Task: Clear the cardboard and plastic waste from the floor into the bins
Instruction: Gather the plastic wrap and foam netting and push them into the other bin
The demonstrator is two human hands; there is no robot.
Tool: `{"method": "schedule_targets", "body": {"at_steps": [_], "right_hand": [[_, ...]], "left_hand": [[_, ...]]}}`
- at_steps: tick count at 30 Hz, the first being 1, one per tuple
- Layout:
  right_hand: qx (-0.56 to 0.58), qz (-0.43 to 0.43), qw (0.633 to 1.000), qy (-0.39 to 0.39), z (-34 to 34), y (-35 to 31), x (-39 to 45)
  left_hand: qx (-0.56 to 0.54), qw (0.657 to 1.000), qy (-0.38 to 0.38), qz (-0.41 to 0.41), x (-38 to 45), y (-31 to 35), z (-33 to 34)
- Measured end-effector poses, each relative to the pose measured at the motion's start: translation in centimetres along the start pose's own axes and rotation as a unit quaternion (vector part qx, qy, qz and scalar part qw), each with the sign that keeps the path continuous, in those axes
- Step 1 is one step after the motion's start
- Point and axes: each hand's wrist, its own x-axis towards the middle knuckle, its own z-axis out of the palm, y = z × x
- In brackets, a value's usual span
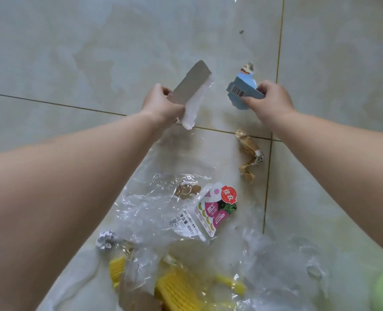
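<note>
**Torn carton in both hands, bins out of view**

We hold two cardboard pieces above the floor [51, 52]. Grey-backed strip [189, 83]: gripped at its lower end by our left hand [161, 104], long axis running up and to the right. Blue barcode piece [242, 90]: pinched by our right hand [273, 97], just beside the strip, not touching. Nearer us on the tiles: crumpled brown wrapper [249, 153], clear plastic film [163, 212], printed label [210, 209], paper ball [105, 240], yellow plastic item [179, 288]. No bin is visible; we judge the carry comes next.
</note>
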Motion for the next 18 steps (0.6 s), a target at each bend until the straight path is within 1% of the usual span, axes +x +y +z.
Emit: {"method": "schedule_targets", "body": {"at_steps": [3, 5, 8, 12, 16, 18], "right_hand": [[0.080, -0.011, 0.996, 0.043, -0.2, 0.3, -2.9], [0.124, -0.016, 0.991, 0.054, -1.0, 0.3, -5.6], [0.162, -0.017, 0.984, 0.071, -3.6, 0.1, -10.3], [0.223, -0.022, 0.966, 0.126, -9.0, 0.4, -17.9], [0.300, -0.012, 0.935, 0.190, -13.6, 2.6, -27.4], [0.320, -0.015, 0.922, 0.218, -15.4, 4.3, -32.3]], "left_hand": [[-0.027, 0.999, -0.013, 0.032, -2.1, 0.4, -0.8], [-0.030, 0.997, -0.020, 0.067, -4.4, 1.6, -1.2], [-0.055, 0.994, -0.024, 0.095, -8.9, 3.7, -1.3], [-0.088, 0.984, -0.049, 0.149, -17.2, 6.1, 0.3], [-0.067, 0.977, -0.098, 0.178, -26.4, 6.9, 3.2], [-0.048, 0.971, -0.131, 0.192, -30.9, 7.1, 5.2]]}}
